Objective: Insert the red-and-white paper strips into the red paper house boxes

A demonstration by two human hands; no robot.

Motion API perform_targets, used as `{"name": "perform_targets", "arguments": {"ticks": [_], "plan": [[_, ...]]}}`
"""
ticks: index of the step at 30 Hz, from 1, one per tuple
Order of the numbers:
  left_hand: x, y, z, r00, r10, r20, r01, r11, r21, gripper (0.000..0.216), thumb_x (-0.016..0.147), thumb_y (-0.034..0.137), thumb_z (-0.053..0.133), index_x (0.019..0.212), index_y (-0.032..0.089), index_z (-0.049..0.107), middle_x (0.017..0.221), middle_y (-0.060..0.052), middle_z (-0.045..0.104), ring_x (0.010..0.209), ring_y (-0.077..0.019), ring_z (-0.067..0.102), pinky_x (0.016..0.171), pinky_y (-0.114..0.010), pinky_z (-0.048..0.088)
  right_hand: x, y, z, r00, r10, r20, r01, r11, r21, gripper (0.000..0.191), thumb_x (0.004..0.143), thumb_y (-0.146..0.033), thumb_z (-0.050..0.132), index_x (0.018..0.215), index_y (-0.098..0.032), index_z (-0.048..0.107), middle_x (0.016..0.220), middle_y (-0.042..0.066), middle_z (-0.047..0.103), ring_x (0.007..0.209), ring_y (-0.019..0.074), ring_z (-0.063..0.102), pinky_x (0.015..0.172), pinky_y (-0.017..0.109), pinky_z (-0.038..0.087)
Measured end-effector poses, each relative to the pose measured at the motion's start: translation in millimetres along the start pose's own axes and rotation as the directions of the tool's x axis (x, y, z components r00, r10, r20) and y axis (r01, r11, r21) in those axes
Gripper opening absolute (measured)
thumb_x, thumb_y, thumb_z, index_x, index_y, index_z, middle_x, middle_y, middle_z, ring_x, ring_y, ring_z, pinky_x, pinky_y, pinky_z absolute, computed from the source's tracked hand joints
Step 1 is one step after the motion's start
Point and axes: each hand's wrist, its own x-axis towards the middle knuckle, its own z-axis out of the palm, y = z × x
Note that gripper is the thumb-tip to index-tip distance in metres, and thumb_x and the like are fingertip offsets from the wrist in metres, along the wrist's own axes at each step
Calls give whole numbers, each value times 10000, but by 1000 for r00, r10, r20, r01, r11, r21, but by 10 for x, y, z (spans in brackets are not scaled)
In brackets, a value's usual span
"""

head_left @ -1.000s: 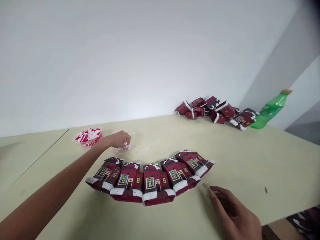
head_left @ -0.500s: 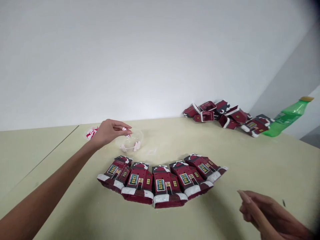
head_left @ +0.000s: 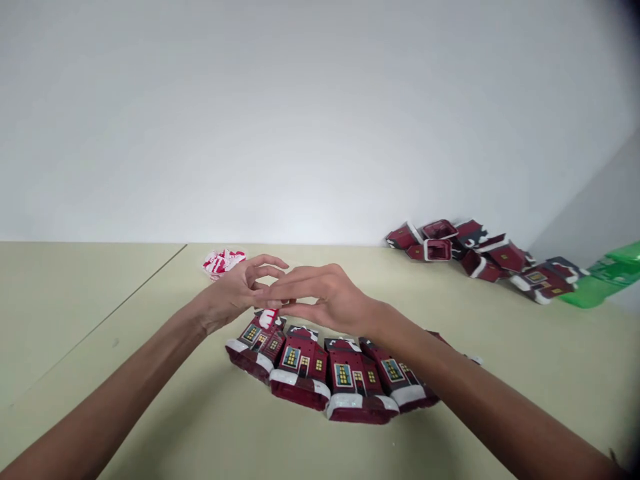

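My left hand point(head_left: 237, 290) and my right hand point(head_left: 333, 300) meet above the left end of a row of dark red toy houses. Between their fingertips is a small red-and-white striped piece point(head_left: 269, 318), pinched low by both hands; its exact shape is partly covered. Directly below lies the leftmost house point(head_left: 257, 343), with a snowy roof and yellow windows. Other houses point(head_left: 303, 367) lie beside it in a curved row, bases toward me. My right forearm covers part of the house at the right end.
A heap of red-and-white pieces point(head_left: 223, 262) lies beyond my left hand. At the back right, several more red houses point(head_left: 495, 257) are piled against the wall point(head_left: 300, 120). A green plastic bottle point(head_left: 605, 273) stands at the far right edge.
My right hand has come from the lower right to meet my left hand. The left has brought the striped piece nearer, over the leftmost house. The clear bowl is now hidden. The view has shifted.
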Motion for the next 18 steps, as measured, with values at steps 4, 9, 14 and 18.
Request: {"name": "perform_targets", "arguments": {"ticks": [4,9,14,18], "plan": [[-47,-73,-148,999,-35,39,39,994,-103,716,610,431,939,1206,214,608,1156,-83,682,1001,-202,662,842,-304,521,-13,120,153,993,-13,-116,7,999,-54,200,928,-196,698,1118,-197,762,1036,38,789,927,140,742,849,270,602],[-216,-208,-469,996,-91,-2,90,989,-120,640,812,647,711,1316,263,617,1405,-123,595,1109,-247,661,858,-309,516,-112,219,322,966,204,-162,-216,974,-63,143,923,-250,708,1028,-227,802,974,33,799,850,155,748,778,275,587],[-454,-613,-765,990,-23,-141,31,998,57,626,865,572,690,1405,294,537,1421,-125,585,1218,-278,611,931,-344,485,-108,282,573,842,538,-23,-538,838,-97,107,875,-229,750,940,-178,817,832,60,793,629,129,683,645,245,527],[-492,-1085,-740,993,104,55,-108,991,82,996,610,467,934,1470,339,450,1591,-89,406,1482,-331,348,1178,-458,341,-64,298,767,791,597,133,-563,796,-223,118,880,-149,707,814,-156,805,689,49,743,558,110,600,599,240,459]]}}
